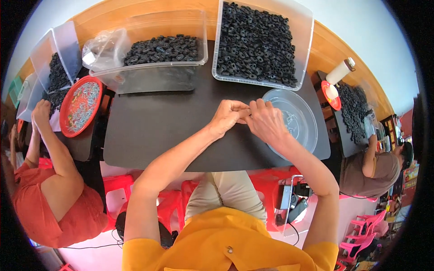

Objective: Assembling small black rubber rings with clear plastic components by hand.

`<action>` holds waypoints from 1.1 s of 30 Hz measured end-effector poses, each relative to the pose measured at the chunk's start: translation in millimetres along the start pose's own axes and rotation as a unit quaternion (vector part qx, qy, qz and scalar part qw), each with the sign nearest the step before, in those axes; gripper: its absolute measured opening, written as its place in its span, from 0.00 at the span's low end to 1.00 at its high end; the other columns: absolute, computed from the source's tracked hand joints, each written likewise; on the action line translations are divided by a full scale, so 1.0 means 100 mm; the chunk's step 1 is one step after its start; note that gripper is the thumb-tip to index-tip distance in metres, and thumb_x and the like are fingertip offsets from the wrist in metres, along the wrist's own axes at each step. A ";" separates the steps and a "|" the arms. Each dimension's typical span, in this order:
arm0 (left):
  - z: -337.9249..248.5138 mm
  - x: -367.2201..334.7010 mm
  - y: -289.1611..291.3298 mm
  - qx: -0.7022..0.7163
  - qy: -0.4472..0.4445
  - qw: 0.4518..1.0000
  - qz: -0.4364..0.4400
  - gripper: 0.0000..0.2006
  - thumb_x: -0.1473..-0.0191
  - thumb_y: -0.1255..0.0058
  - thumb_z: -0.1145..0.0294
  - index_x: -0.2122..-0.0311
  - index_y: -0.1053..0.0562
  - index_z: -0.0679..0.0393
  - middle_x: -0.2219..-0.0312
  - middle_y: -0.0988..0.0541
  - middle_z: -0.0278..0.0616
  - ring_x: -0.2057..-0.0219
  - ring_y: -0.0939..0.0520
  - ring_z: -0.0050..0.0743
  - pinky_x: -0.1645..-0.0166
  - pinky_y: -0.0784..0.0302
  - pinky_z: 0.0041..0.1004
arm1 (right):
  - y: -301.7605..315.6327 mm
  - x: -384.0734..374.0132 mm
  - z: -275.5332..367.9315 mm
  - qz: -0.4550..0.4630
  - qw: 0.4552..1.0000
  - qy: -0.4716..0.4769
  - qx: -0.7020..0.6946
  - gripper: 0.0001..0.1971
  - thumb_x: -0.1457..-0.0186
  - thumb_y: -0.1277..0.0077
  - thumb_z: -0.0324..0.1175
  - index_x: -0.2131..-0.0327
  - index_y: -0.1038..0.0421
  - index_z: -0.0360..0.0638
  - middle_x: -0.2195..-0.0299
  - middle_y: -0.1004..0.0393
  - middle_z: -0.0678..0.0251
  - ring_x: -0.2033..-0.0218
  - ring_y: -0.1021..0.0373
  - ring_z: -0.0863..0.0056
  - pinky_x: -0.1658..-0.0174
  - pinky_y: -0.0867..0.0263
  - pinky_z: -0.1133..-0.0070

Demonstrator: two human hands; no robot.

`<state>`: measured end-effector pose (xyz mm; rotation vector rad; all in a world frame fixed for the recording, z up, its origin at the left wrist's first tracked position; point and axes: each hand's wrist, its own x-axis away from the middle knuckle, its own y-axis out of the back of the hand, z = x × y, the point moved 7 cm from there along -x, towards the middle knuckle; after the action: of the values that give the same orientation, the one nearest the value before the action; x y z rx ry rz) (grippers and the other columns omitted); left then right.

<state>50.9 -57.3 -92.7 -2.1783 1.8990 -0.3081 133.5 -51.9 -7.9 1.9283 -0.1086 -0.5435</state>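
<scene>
Above the middle of the dark table, my left hand (229, 116) and my right hand (265, 118) meet fingertip to fingertip. Both are closed in a pinch; whatever lies between the fingers is too small and covered to name. Under and beside my right wrist stands a round clear plastic bowl (308, 124) with a few small thin pieces (293, 121) on its bottom. Straight ahead, a big clear bin (218, 74) is full of small black plastic parts (255, 43). Left of it a second clear bin (156, 72), tipped toward me, holds more black parts (162, 49).
A crumpled clear bag (104, 49) lies by the left bin. On the left table, a red tray (68, 128) holds small metal pieces, near a co-worker in red (58, 198). At right, another person (377, 169) sits by a black heap (350, 108) and a white bottle (340, 71).
</scene>
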 end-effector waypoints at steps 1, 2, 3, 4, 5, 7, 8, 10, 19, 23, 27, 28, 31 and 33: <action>-0.01 0.01 0.01 -0.010 0.001 1.000 -0.004 0.09 0.49 0.50 0.71 0.66 0.27 0.67 0.71 0.22 0.42 0.71 0.22 0.25 0.64 0.25 0.23 | -0.04 0.00 0.02 -0.008 1.000 0.008 -0.005 0.10 0.56 0.50 0.36 0.80 0.35 0.40 0.80 0.34 0.63 0.79 0.31 0.70 0.81 0.34 0.79; 0.02 0.00 0.01 0.007 0.007 1.000 0.007 0.09 0.49 0.50 0.71 0.66 0.27 0.66 0.71 0.22 0.41 0.71 0.22 0.23 0.64 0.25 0.23 | -0.05 0.01 0.04 -0.017 1.000 0.017 -0.010 0.10 0.55 0.51 0.36 0.80 0.35 0.40 0.80 0.34 0.63 0.79 0.31 0.71 0.81 0.34 0.79; 0.02 0.01 0.01 0.006 0.004 1.000 0.006 0.08 0.48 0.51 0.71 0.66 0.27 0.66 0.71 0.22 0.41 0.71 0.22 0.23 0.64 0.25 0.22 | -0.04 0.02 0.06 -0.014 1.000 0.021 -0.009 0.09 0.55 0.51 0.35 0.79 0.35 0.40 0.80 0.34 0.63 0.79 0.31 0.71 0.81 0.34 0.79; 0.02 0.01 0.02 0.005 0.001 1.000 0.004 0.08 0.48 0.51 0.71 0.66 0.27 0.65 0.71 0.22 0.40 0.72 0.22 0.22 0.65 0.26 0.21 | -0.05 0.02 0.06 -0.010 1.000 0.016 -0.008 0.09 0.55 0.51 0.35 0.79 0.35 0.40 0.80 0.34 0.63 0.79 0.31 0.71 0.81 0.34 0.79; 0.02 0.01 0.02 0.009 -0.003 1.000 0.006 0.08 0.48 0.50 0.71 0.66 0.27 0.65 0.72 0.22 0.39 0.72 0.22 0.21 0.65 0.26 0.21 | -0.07 0.03 0.05 -0.005 1.000 0.010 -0.016 0.09 0.55 0.51 0.34 0.79 0.35 0.40 0.80 0.34 0.61 0.79 0.31 0.69 0.80 0.34 0.78; 0.02 0.01 0.01 0.010 -0.006 1.000 0.015 0.08 0.49 0.50 0.70 0.66 0.27 0.65 0.72 0.22 0.39 0.72 0.22 0.21 0.65 0.26 0.21 | -0.09 0.04 0.05 0.002 1.000 0.000 -0.023 0.08 0.55 0.52 0.33 0.78 0.36 0.39 0.80 0.34 0.60 0.79 0.31 0.66 0.79 0.33 0.76; 0.01 0.00 0.00 0.010 -0.011 1.000 0.020 0.08 0.49 0.50 0.70 0.67 0.26 0.65 0.72 0.22 0.38 0.72 0.22 0.21 0.65 0.26 0.21 | -0.11 0.05 0.06 0.013 1.000 -0.001 -0.010 0.08 0.54 0.52 0.34 0.78 0.36 0.39 0.80 0.34 0.60 0.78 0.31 0.66 0.79 0.33 0.76; 0.00 0.01 0.00 0.009 -0.011 1.000 0.027 0.08 0.49 0.50 0.70 0.67 0.26 0.64 0.72 0.22 0.38 0.72 0.22 0.20 0.65 0.26 0.21 | -0.12 0.05 0.06 0.025 1.000 -0.002 0.004 0.08 0.54 0.52 0.34 0.78 0.35 0.39 0.80 0.35 0.61 0.78 0.30 0.67 0.79 0.34 0.77; -0.22 0.00 -0.02 0.014 -0.032 0.999 -0.011 0.09 0.49 0.49 0.69 0.66 0.27 0.63 0.72 0.22 0.38 0.70 0.21 0.23 0.67 0.26 0.21 | 0.11 0.38 -0.40 -0.087 0.722 -0.206 -0.654 0.21 0.50 0.52 0.29 0.51 0.41 0.44 0.65 0.29 0.61 0.61 0.31 0.68 0.58 0.35 0.71; -0.51 0.10 0.10 -0.016 -0.118 0.991 -0.053 0.08 0.48 0.50 0.70 0.66 0.26 0.63 0.73 0.22 0.38 0.71 0.21 0.21 0.69 0.27 0.19 | 0.15 0.48 -0.20 -0.066 0.394 -0.187 -0.897 0.28 0.48 0.56 0.26 0.44 0.52 0.40 0.52 0.34 0.52 0.47 0.39 0.62 0.45 0.44 0.69; -1.37 0.25 0.15 -0.110 -0.250 0.953 -0.133 0.08 0.51 0.48 0.71 0.69 0.26 0.66 0.77 0.23 0.37 0.75 0.25 0.17 0.71 0.29 0.19 | 0.29 0.58 -0.19 -0.080 0.338 -0.200 -0.916 0.32 0.49 0.57 0.24 0.41 0.57 0.40 0.49 0.38 0.50 0.45 0.44 0.58 0.43 0.47 0.65; -1.62 0.29 0.22 -0.167 -0.309 0.923 -0.157 0.07 0.53 0.48 0.73 0.71 0.25 0.66 0.78 0.23 0.36 0.76 0.25 0.17 0.71 0.30 0.20 | 0.30 0.61 -0.19 -0.082 0.329 -0.193 -0.921 0.34 0.50 0.56 0.24 0.41 0.58 0.42 0.48 0.40 0.50 0.44 0.45 0.58 0.44 0.47 0.63; -2.15 0.42 0.73 -0.352 -0.323 0.820 -0.315 0.12 0.56 0.46 0.71 0.65 0.24 0.64 0.73 0.21 0.44 0.71 0.22 0.30 0.63 0.28 0.28 | 0.36 0.53 -0.06 -0.067 0.312 -0.178 -0.931 0.35 0.50 0.54 0.25 0.40 0.59 0.44 0.46 0.43 0.50 0.43 0.46 0.58 0.44 0.47 0.62; -2.22 0.50 1.13 -0.587 -0.334 0.649 -0.352 0.18 0.57 0.46 0.71 0.58 0.27 0.62 0.61 0.25 0.52 0.60 0.25 0.44 0.53 0.32 0.36 | 0.41 0.44 0.10 -0.048 0.295 -0.150 -0.942 0.36 0.51 0.54 0.25 0.40 0.60 0.45 0.45 0.44 0.50 0.43 0.46 0.58 0.45 0.46 0.62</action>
<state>-117.6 -130.0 83.3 -2.9035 0.6472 1.8526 175.7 -92.0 11.7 -0.6185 0.3315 -0.5329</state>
